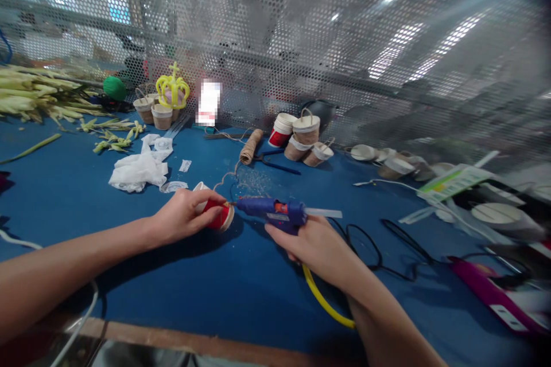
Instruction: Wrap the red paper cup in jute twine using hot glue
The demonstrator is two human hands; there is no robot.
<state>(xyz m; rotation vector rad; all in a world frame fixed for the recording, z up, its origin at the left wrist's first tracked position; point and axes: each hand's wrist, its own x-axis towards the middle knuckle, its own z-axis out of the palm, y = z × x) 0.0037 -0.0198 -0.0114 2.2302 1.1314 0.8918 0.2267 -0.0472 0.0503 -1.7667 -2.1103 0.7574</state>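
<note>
My left hand [183, 215] is closed around a small red paper cup [224, 217], which lies tilted on its side just above the blue table. Jute twine runs from the cup back to a twine roll [251, 147]. In my right hand [316, 241] is a blue glue gun [271, 210], its fingers wrapped round the handle. A clear glue stick [323, 213] juts from the gun's rear. The nozzle points left and meets the cup near its edge, by my left fingertips; whether it touches the cup I cannot tell.
Twine-wrapped cups [306, 129] stand at the back beside dark scissors [278, 163]. White crumpled fabric [140, 169] lies at left, near dried husks [34, 92] and a yellow crown [173, 90]. Cables and a purple power strip [486, 292] lie at right. A perforated metal screen [258, 28] closes the back.
</note>
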